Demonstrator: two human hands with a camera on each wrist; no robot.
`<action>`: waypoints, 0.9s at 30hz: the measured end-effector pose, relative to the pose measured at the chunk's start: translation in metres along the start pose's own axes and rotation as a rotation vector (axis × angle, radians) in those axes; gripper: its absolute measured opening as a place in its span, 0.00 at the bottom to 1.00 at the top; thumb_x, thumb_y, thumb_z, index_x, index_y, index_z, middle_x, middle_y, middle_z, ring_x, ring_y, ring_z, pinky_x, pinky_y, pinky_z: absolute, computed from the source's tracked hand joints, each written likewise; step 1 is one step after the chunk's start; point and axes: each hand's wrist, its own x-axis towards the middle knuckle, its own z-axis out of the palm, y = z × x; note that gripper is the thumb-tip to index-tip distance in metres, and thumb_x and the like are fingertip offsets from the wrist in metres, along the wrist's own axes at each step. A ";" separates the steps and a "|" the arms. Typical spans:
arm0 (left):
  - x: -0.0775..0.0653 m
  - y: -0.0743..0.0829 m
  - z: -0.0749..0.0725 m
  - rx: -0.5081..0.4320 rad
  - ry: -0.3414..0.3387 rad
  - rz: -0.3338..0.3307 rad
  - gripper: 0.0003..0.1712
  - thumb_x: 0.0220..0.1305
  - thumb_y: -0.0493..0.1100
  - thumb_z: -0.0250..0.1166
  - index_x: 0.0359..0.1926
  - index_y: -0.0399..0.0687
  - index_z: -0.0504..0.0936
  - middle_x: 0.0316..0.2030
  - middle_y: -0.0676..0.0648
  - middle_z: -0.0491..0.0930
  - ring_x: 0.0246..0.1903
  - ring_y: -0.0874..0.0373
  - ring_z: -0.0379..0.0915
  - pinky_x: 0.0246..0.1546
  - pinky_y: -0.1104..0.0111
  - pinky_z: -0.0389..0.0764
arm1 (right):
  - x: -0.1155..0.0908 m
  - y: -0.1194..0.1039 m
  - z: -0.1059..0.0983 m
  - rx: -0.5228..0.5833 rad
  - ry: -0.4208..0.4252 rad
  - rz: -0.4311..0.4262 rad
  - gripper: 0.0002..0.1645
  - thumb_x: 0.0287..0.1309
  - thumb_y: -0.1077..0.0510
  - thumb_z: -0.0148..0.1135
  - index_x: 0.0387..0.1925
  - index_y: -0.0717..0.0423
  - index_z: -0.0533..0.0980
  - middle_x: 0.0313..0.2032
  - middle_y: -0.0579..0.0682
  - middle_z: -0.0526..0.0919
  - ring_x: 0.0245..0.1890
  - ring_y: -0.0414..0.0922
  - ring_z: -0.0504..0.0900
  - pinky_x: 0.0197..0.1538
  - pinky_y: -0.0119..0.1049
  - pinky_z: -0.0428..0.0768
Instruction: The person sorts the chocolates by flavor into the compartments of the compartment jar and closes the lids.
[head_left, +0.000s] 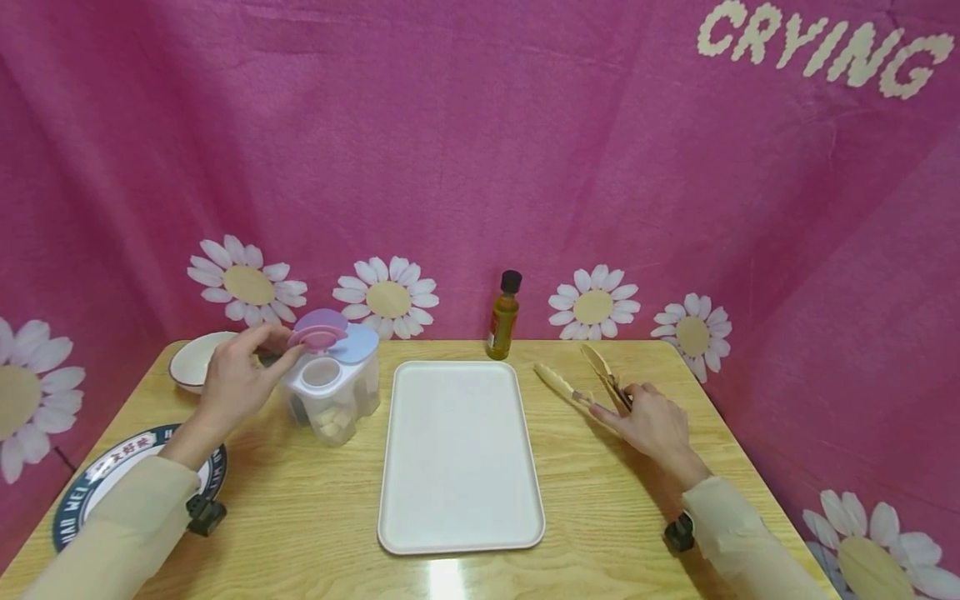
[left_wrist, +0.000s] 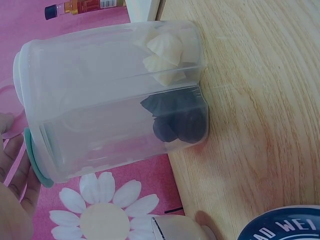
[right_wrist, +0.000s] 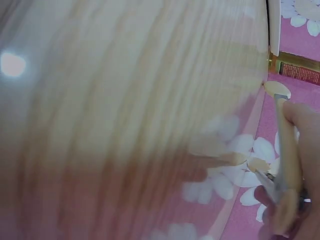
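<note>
In the head view my left hand (head_left: 238, 375) pinches a raised pink lid (head_left: 318, 337) on a clear plastic storage container (head_left: 367, 383). Below that lid a round opening (head_left: 322, 372) shows; purple and blue lids are beside it. Through the container's wall (left_wrist: 95, 65), the left wrist view shows pale folded pieces (left_wrist: 166, 48) in one compartment and dark pieces (left_wrist: 182, 120) in another. At the right side of the table, my right hand (head_left: 657, 427) grips kitchen tongs (head_left: 557, 383) with beige tips, their arms spread apart with nothing between them.
A white rectangular tray (head_left: 459, 458) lies mid-table, with a dark-capped oil bottle (head_left: 503, 321) behind it. To the left are a white bowl (head_left: 197, 358) and a dark-rimmed plate (head_left: 75, 508). A pink flowered cloth (head_left: 480, 167) hangs around the wooden table (head_left: 315, 533).
</note>
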 end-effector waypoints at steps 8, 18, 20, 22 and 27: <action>0.000 0.001 0.000 0.003 0.007 -0.004 0.12 0.66 0.40 0.75 0.48 0.42 0.85 0.42 0.38 0.89 0.43 0.45 0.82 0.46 0.95 0.63 | -0.004 0.003 0.003 -0.013 -0.049 -0.048 0.38 0.54 0.24 0.70 0.32 0.55 0.77 0.27 0.51 0.77 0.25 0.47 0.74 0.25 0.43 0.70; -0.001 0.001 0.000 0.016 0.017 -0.004 0.12 0.65 0.39 0.75 0.47 0.42 0.85 0.40 0.40 0.88 0.41 0.53 0.78 0.44 0.93 0.67 | -0.005 -0.001 -0.003 -0.062 -0.010 -0.071 0.46 0.58 0.23 0.66 0.47 0.63 0.81 0.39 0.59 0.85 0.29 0.54 0.83 0.28 0.51 0.79; -0.001 0.000 0.000 0.019 0.016 0.001 0.12 0.65 0.38 0.75 0.47 0.42 0.85 0.40 0.40 0.88 0.40 0.55 0.77 0.44 0.93 0.68 | -0.006 -0.008 -0.009 -0.064 0.012 -0.076 0.47 0.59 0.22 0.65 0.50 0.63 0.81 0.42 0.60 0.86 0.32 0.56 0.85 0.29 0.53 0.80; -0.001 0.000 0.000 0.017 0.017 0.004 0.12 0.65 0.38 0.75 0.48 0.41 0.85 0.40 0.40 0.88 0.40 0.55 0.77 0.44 0.93 0.68 | -0.005 -0.016 -0.015 -0.059 0.029 -0.090 0.46 0.59 0.22 0.64 0.50 0.62 0.81 0.41 0.58 0.85 0.33 0.55 0.85 0.29 0.52 0.80; -0.001 0.001 0.001 0.018 0.016 0.008 0.12 0.65 0.38 0.75 0.48 0.41 0.85 0.40 0.40 0.88 0.40 0.52 0.78 0.44 0.94 0.67 | -0.003 -0.045 -0.027 -0.024 0.066 -0.136 0.43 0.58 0.25 0.67 0.49 0.61 0.82 0.37 0.55 0.85 0.30 0.51 0.84 0.27 0.47 0.79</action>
